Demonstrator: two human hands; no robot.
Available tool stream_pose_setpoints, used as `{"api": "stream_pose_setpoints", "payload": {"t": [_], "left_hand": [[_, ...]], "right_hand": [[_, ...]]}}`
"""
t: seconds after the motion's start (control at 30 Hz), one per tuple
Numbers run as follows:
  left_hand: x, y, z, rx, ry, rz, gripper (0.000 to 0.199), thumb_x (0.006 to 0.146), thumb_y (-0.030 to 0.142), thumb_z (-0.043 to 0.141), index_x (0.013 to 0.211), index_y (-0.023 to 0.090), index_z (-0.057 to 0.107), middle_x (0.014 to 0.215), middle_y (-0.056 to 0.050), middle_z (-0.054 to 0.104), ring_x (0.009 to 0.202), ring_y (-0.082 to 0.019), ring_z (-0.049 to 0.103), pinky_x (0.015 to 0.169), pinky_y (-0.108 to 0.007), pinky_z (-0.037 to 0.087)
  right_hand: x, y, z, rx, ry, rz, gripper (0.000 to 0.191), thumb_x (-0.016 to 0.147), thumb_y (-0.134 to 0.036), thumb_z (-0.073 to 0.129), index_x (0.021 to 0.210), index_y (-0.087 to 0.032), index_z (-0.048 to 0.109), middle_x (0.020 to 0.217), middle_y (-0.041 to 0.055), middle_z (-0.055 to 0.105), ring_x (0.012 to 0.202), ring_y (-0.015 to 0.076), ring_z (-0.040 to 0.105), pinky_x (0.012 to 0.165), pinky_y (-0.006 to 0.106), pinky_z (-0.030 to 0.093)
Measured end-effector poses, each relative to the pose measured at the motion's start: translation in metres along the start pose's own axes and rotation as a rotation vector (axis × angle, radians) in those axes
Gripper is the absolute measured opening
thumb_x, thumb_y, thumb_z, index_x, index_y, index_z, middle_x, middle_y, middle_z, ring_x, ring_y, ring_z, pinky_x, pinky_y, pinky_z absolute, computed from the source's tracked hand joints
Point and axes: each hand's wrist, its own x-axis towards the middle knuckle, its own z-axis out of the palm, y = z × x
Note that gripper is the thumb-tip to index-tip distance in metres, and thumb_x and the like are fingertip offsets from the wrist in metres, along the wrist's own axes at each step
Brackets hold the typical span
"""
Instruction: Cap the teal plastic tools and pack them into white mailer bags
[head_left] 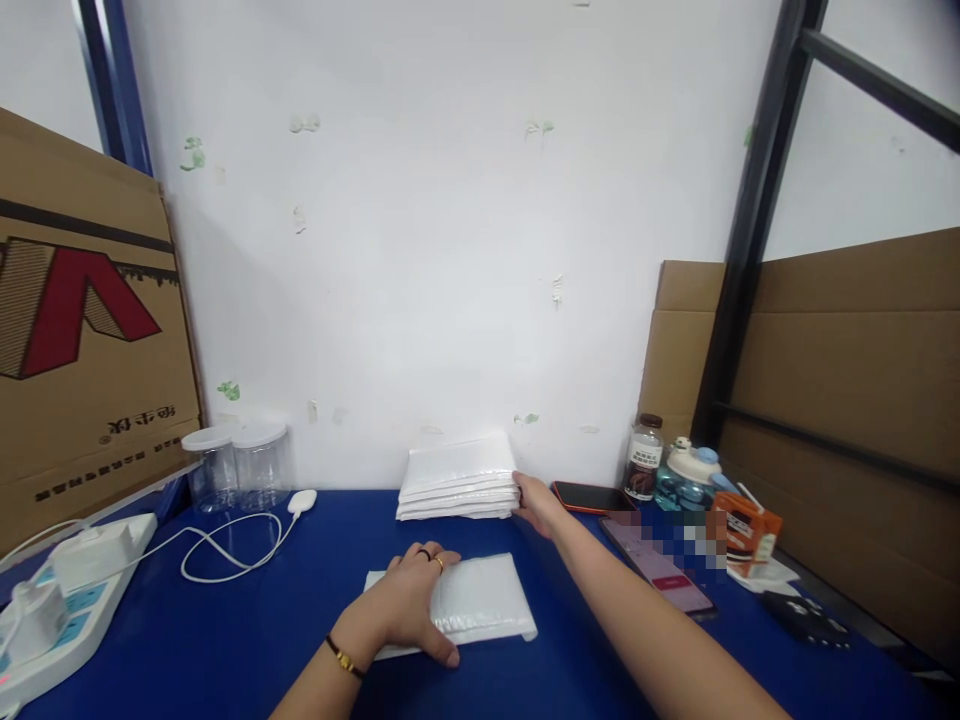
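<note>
Left hand (400, 605) spread over 1 white packet (486, 598) on the desk (232, 640), not clenched. Right hand (537, 504) touches right edge of packet stack (456, 484), beyond left hand; can't tell if gripping. Packets probably light, soft, slippery; best held by opposite edges. Dark phone (592, 497) just right of right hand.

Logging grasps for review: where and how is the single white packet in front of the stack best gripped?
The white packet is likely best pinched by its right edge, from the right, thumb on top: it lies flat and thin, that edge is uncovered, and the left hand spreads over its left part.
</note>
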Motion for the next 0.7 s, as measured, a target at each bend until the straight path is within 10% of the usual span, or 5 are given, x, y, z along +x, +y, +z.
{"api": "stream_pose_setpoints", "payload": {"t": [0.27, 0.43, 0.6, 0.7], "left_hand": [[0.002, 0.005, 0.007, 0.107, 0.101, 0.087, 0.075, 0.052, 0.046, 0.069, 0.121, 0.027, 0.048, 0.115, -0.007, 0.052, 0.106, -0.029, 0.046, 0.089, -0.037, 0.038], [0.001, 0.011, -0.002, 0.112, 0.15, 0.12, 0.037, 0.073, 0.035, 0.052, 0.108, 0.024, 0.056, 0.095, -0.005, 0.062, 0.089, -0.023, 0.055, 0.08, -0.03, 0.04], [0.01, 0.014, -0.023, -0.1, 0.063, 0.133, 0.031, 0.083, 0.039, 0.036, 0.089, 0.02, 0.06, 0.08, -0.001, 0.063, 0.07, -0.016, 0.056, 0.063, -0.023, 0.038], [0.023, 0.016, -0.031, -0.223, 0.043, 0.146, 0.034, 0.08, 0.044, 0.041, 0.087, 0.018, 0.062, 0.083, -0.002, 0.063, 0.074, -0.017, 0.055, 0.067, -0.025, 0.04]], "right_hand": [[0.003, 0.009, 0.05, -0.001, -0.102, 0.009, 0.033, 0.084, -0.037, 0.044, 0.102, -0.015, 0.06, 0.101, 0.0103, 0.066, 0.092, 0.0206, 0.061, 0.081, 0.034, 0.046], [-0.026, -0.006, 0.019, -0.251, -0.064, -0.167, 0.049, 0.079, -0.053, 0.049, 0.11, -0.016, 0.059, 0.121, 0.0115, 0.056, 0.114, 0.0253, 0.047, 0.099, 0.042, 0.031], [-0.089, -0.024, -0.017, -0.52, -0.712, -0.432, 0.075, 0.052, -0.035, 0.08, 0.121, -0.02, 0.054, 0.121, 0.0098, 0.056, 0.115, 0.0267, 0.046, 0.102, 0.04, 0.028], [-0.118, -0.02, -0.017, -0.522, -0.565, -0.584, 0.089, 0.046, -0.027, 0.083, 0.127, -0.022, 0.047, 0.118, 0.009, 0.056, 0.108, 0.0237, 0.051, 0.098, 0.037, 0.033]]}}
